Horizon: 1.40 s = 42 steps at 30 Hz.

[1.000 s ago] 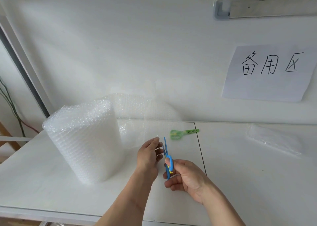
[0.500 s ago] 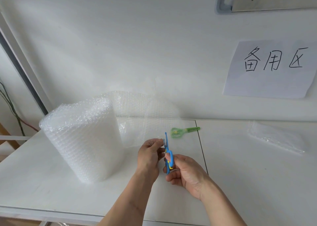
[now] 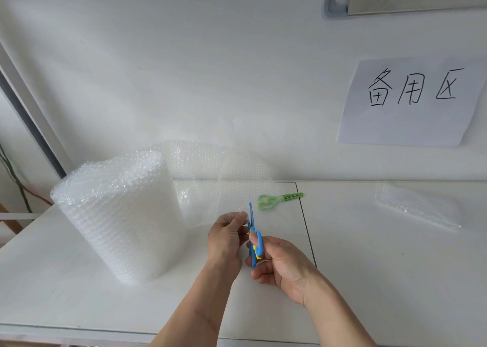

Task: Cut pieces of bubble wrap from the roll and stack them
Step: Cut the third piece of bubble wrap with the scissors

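Beside the roll [image 3: 116, 215], the left hand [image 3: 226, 238] pinches the light, limp, flimsy sheet [image 3: 221, 188] at its near edge; the right hand [image 3: 279, 262] grips blue scissors [image 3: 254, 237].

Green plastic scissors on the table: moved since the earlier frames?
No. The green plastic scissors lie at the same spot beside the dark table seam; only the camera shifted.

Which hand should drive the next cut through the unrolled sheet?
Right. The right hand already grips the blue scissors, blades pointing at the sheet. The left hand pinches the sheet's near edge, likely holding it taut.
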Available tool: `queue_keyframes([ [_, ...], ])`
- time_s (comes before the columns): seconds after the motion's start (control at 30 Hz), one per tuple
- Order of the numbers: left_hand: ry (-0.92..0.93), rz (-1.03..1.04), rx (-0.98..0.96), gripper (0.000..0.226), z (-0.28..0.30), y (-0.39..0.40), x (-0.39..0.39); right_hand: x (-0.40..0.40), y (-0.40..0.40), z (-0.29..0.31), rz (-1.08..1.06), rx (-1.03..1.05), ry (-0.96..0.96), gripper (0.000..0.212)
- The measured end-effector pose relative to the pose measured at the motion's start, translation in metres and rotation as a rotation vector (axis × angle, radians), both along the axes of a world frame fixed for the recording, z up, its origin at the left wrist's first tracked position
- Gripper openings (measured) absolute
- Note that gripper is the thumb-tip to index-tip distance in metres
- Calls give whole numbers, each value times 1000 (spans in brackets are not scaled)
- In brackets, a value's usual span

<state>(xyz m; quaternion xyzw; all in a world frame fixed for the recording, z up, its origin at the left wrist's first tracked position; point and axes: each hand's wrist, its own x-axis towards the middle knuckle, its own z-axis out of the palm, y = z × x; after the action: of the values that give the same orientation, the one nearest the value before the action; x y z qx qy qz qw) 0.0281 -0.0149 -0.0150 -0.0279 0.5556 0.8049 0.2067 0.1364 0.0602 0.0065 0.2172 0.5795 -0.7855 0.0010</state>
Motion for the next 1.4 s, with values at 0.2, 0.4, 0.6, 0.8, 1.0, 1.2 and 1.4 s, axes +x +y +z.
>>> queue_keyframes([
  [0.2, -20, -1, -25, 9, 0, 0, 0, 0, 1, -1, 37, 0, 21, 52],
  [0.4, -16, -14, -6, 14, -1, -3, 0, 0, 1, -3, 7, -8, 26, 51],
  [0.6, 1, -12, -19, 18, 1, -2, 5, 0, 1, -4, -2, 7, 34, 50],
  [0.8, 1, -5, -40, 26, 5, 0, 7, 0, 1, -7, -24, 9, 40, 49],
  [1.0, 0, 7, -51, 30, 5, 0, 10, 1, 1, -10, -36, 17, 26, 24],
  [1.2, 29, 23, -81, 28, 4, 2, 11, 1, 1, -10, -30, 51, 25, 27],
  [1.4, 12, 37, -85, 25, 3, 2, 11, -2, 0, -4, 1, 6, 18, 40],
])
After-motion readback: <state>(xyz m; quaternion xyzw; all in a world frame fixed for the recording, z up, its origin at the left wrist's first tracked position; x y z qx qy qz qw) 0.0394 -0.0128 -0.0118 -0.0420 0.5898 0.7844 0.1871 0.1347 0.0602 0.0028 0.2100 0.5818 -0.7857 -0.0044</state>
